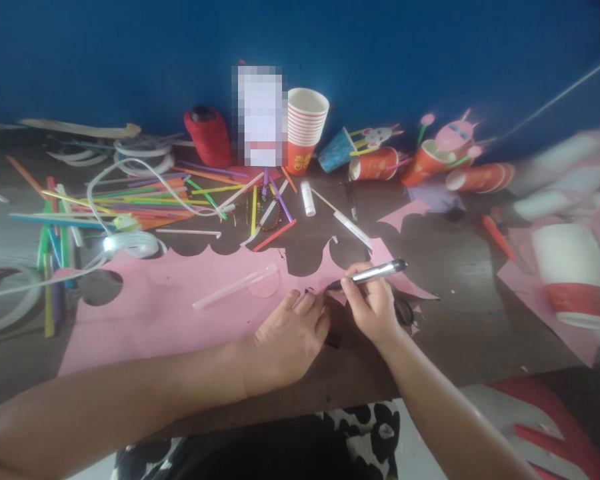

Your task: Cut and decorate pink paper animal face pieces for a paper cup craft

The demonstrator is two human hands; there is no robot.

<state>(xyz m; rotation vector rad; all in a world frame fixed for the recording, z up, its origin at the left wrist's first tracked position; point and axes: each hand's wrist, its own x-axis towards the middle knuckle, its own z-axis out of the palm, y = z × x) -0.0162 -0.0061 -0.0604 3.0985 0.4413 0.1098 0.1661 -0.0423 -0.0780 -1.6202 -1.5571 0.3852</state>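
My right hand (pixel 373 303) is closed round a silver and black pen (pixel 380 272), its tip pointing left and down beside my left fingertips. Bent and close together, the fingers of my left hand (pixel 295 333) press on the large sheet of pink paper (pixel 145 293), which has scalloped cut-outs along its far edge. Small dark marks show by the pen tip; what they belong to is partly hidden. A clear plastic tube (pixel 235 285) and a pink paper disc (pixel 264 285) lie on the sheet. Black scissor handles (pixel 405 311) are partly visible behind my right hand.
Coloured straws (pixel 145 200) and a coiled white cable (pixel 135 244) spread over the left. Farther back stand a red yarn spool (pixel 209 140) and stacked paper cups (pixel 305 127). A glue stick (pixel 307 199) lies mid-table; at right are a paper cup (pixel 575 273) and red-handled tool (pixel 500 237).
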